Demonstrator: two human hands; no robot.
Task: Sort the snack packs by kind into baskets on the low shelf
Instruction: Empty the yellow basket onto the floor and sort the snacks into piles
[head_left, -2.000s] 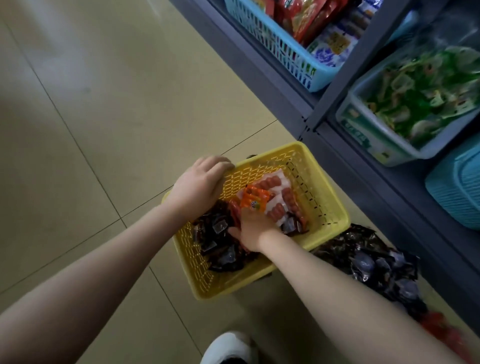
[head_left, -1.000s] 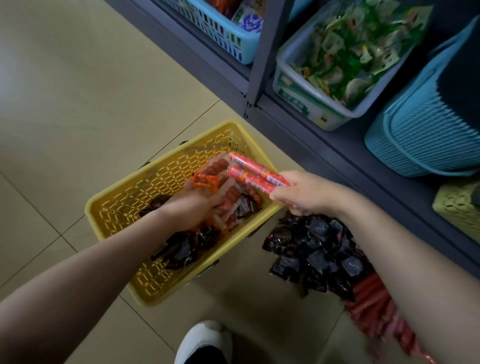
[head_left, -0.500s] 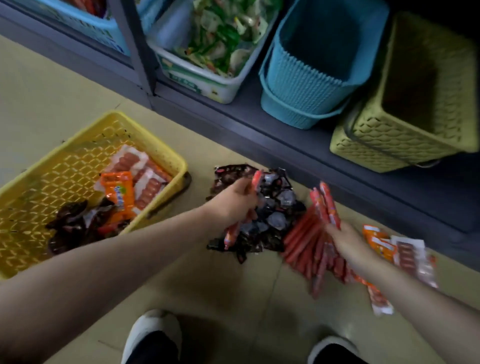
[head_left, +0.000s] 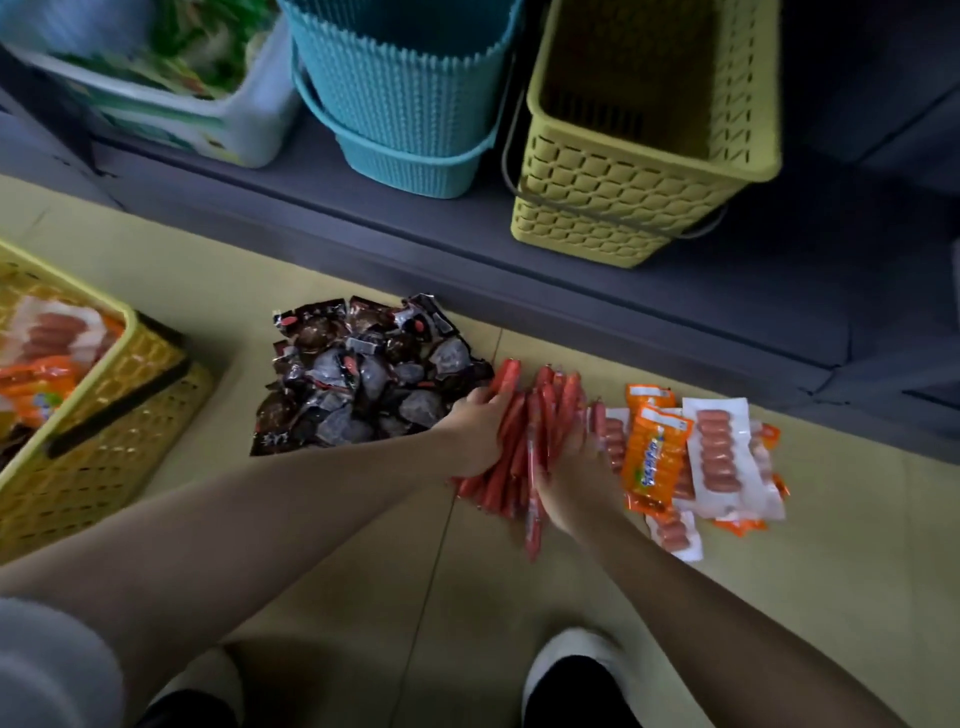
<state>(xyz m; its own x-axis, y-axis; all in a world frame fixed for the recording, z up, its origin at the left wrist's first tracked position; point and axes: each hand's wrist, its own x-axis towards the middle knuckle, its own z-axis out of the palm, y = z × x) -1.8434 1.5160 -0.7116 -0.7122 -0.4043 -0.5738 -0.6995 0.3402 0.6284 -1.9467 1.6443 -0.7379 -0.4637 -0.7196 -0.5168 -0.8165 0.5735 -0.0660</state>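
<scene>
- Currently both hands, left hand (head_left: 480, 434) and right hand (head_left: 574, 480), clasp the sausage sticks (head_left: 524, 441) at frame centre.
- Sticks likely light, slick, prone to slide; gather mid-bundle.

Red sausage sticks (head_left: 524, 436) lie bunched on the floor between dark snack packs (head_left: 363, 379) and orange and clear sausage packs (head_left: 691, 457); teal basket (head_left: 410, 98) and yellow basket (head_left: 639, 156) look empty.

glossy film wraps the dark packs (head_left: 358, 379); woven-look matt plastic forms the teal basket (head_left: 400, 98).
</scene>
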